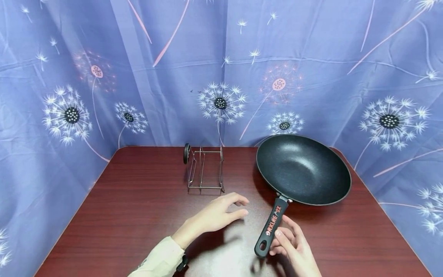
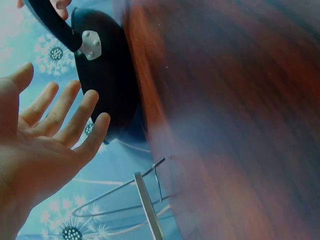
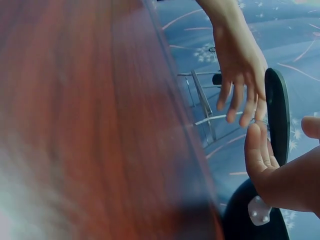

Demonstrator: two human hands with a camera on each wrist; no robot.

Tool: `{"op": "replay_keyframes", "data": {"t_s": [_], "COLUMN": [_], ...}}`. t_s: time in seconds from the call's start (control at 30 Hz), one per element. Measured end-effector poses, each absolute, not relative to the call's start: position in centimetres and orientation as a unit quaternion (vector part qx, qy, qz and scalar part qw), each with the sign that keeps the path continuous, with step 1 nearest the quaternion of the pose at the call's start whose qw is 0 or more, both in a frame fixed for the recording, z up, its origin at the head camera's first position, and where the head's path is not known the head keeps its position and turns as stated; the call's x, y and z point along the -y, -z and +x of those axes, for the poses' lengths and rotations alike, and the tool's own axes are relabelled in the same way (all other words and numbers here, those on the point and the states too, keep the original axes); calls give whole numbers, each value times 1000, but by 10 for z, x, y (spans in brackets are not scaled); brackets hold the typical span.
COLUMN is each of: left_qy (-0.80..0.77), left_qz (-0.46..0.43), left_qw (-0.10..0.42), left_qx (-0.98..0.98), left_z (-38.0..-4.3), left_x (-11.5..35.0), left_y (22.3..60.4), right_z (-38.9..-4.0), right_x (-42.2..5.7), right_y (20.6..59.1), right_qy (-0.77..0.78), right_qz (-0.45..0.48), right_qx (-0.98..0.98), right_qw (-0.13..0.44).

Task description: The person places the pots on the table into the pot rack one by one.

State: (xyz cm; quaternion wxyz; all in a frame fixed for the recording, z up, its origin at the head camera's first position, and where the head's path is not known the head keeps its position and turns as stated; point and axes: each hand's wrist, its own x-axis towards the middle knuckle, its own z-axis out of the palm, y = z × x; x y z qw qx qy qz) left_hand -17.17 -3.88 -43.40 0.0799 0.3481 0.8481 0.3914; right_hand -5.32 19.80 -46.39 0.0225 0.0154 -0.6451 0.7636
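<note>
Red capital letters (image 1: 273,221) run lengthwise along the straight black handle (image 1: 271,227) of the round, dark, deep-sided frying pan (image 1: 304,169), starting near the handle's free end and reading toward the pan. The first character is round and blurred, so whether it is a letter or a small emblem cannot be told; after it comes what looks like "RXLINE", its later letters uncertain. A shorter group follows, closing with an "X", its opening strokes too smeared to name. The whole inscription is legible only in part, in the head view
</note>
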Motion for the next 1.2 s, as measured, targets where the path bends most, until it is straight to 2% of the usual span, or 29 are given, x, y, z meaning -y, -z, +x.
{"op": "replay_keyframes", "data": {"t_s": [0.2, 0.57, 1.0, 1.2], "left_qy": [-389, -391, -478, -491], "left_qz": [357, 362, 341, 329], "left_qw": [74, 77, 126, 155], "left_qx": [-846, -843, -800, -792], "left_z": [-171, -172, -175, -175], "left_x": [29, 7, -27, -37], "left_y": [435, 435, 446, 450], "right_z": [-52, -52, -54, -52], "right_x": [-194, -185, -176, -181], "right_y": [466, 464, 455, 457], "right_qy": [-785, -806, -823, -861], "right_qz": [-10, -22, -58, 14], "right_qx": [620, 590, 558, 488], "right_qw": [-12, -41, -84, -142]}}
